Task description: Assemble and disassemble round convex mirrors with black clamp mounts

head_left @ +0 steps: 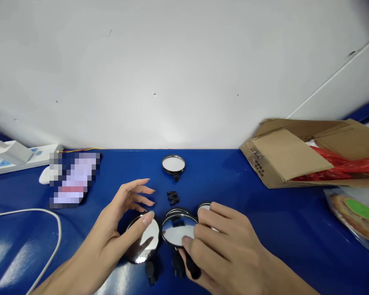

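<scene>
From the head view, a round convex mirror (176,230) is grasped at its rim by the right hand (226,250), leaving the glass uncovered; the left hand (117,229) is held open, resting against a second mirror (144,239) on the blue tabletop (264,246).

Passage noted across the blue tabletop (273,229) right of the right hand (226,246), up to the cardboard box (283,155). Central route obstructed: round mirrors (143,239) lie close together beneath both hands, with black clamp parts (173,198) and a further mirror (173,164) directly beyond. Left of the left hand (107,233), a gap runs to the pixelated object (74,180) and white cable (49,217). Rear wall (184,73) bounds all forward reach.
</scene>
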A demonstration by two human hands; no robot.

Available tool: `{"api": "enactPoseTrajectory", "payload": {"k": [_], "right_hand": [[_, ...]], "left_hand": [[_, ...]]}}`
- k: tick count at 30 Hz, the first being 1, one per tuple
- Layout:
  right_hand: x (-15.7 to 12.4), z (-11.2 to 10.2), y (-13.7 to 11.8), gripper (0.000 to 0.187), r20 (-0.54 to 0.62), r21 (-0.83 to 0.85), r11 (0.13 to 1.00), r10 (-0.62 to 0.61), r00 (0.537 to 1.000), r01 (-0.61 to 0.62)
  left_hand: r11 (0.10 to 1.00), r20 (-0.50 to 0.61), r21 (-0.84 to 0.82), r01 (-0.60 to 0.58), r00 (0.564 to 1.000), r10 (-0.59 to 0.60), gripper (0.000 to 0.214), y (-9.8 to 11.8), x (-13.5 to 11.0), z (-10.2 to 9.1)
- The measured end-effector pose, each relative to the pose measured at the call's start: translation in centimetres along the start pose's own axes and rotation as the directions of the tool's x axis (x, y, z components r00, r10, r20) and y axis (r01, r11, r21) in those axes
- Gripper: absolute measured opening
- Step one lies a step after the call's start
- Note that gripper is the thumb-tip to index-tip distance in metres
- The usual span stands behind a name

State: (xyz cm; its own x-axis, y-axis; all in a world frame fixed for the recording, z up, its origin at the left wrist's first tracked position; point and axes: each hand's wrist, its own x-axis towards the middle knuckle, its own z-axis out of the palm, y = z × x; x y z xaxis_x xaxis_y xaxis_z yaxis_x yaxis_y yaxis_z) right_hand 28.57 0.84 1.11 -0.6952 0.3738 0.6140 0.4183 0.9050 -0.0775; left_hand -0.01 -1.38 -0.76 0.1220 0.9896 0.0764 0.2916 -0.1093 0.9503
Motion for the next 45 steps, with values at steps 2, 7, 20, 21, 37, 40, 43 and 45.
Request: {"api": "enactPoseTrajectory", "payload": {"k": [2, 7, 20, 21, 37, 40, 43, 45], "right_hand": [[0.1, -0.1, 0.1, 0.018, 0.024, 0.0, 0.999, -0.032, 0.999, 0.032], [0.3, -0.5, -0.1, 0.018, 0.086, -0.016, 1.0, -0.011, 0.996, 0.012], [0.2, -0.8, -0.4, 0.033, 0.186, -0.019, 0.994, 0.107, 0.977, -0.105], [0.2, -0.9, -0.4, 0.036, 0.188, -0.021, 0.995, 0.104, 0.977, -0.102], [0.8, -0.7, 2.4, 0.018, 0.063, 0.025, 0.919, 0.391, 0.918, -0.393], [1.8, 0.2, 3.9, 0.018, 0.145, -0.048, 0.812, 0.581, 0.801, -0.581], [3.6, 1.3, 4.8, 0.031, 0.303, -0.291, 0.742, 0.67, 0.678, -0.604], [5.0, 1.9, 5.2, 0.037, 0.307, -0.348, 0.731, 0.68, 0.666, -0.586]], "left_hand": [[1.0, -0.019, 0.023, -0.014, 1.0, 0.014, 0.055, 0.0, 0.1, 0.0], [0.998, -0.051, 0.039, -0.052, 0.997, 0.054, 0.038, 0.0, 0.2, 0.1], [0.98, -0.149, 0.121, -0.158, 0.973, 0.175, 0.022, -0.4, -0.3, -0.1], [0.976, -0.149, 0.137, -0.168, 0.971, 0.188, 0.024, -0.4, -0.5, -0.1], [0.955, -0.09, 0.216, -0.204, 0.97, 0.228, 0.031, -0.4, -1.2, 0.0], [0.961, -0.095, 0.197, -0.191, 0.972, 0.213, 0.028, -0.3, -1.3, 0.2], [0.967, -0.105, 0.192, -0.167, 0.976, 0.189, 0.023, -0.3, -1.4, 0.4], [0.972, -0.131, 0.189, -0.138, 0.978, 0.164, 0.02, -0.3, -1.6, 0.5]]}}
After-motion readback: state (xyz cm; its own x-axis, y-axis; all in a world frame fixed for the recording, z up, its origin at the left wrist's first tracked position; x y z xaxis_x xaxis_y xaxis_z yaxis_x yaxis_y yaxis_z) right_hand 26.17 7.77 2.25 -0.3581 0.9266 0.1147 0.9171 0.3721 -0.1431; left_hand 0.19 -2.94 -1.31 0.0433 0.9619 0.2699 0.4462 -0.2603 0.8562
